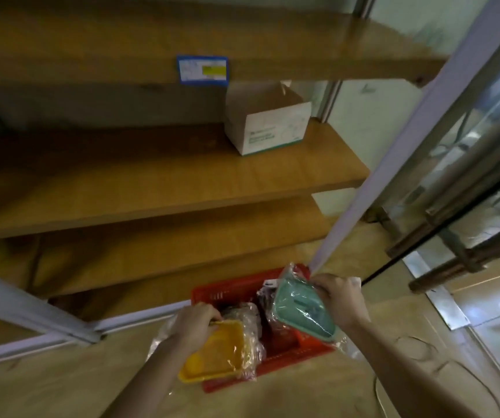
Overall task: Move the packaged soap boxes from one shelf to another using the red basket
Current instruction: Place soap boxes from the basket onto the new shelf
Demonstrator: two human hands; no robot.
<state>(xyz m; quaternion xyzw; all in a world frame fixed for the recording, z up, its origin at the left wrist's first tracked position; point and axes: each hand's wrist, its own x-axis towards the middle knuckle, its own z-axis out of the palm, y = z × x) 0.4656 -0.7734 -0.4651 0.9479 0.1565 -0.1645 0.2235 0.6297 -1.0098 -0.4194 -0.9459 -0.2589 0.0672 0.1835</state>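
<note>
A person stands over a red basket set on the tan floor at the foot of a wooden shelving unit, a plastic-wrapped soap box in each hand.

The left hand curls its fingers round the upper edge of a yellow soap box, which hangs tilted over the basket's near left corner, its clear wrap crinkled and catching the light. The right hand grips a green soap box by its upper right edge and holds it slanted above the basket's right side, with loose wrap trailing past the rim. Between the two boxes, more wrapped packages, dark red in colour, lie inside the basket; their exact number cannot be told.

Above, the lower shelf and the middle shelf run across the frame. A white cardboard box with green print, its top flaps open, stands near the right end of the middle shelf. A blue-bordered label is fixed to the front edge of the upper shelf. A pale metal upright of the shelving slants down toward the basket, and a glass door with long dark handles fills the right side.
</note>
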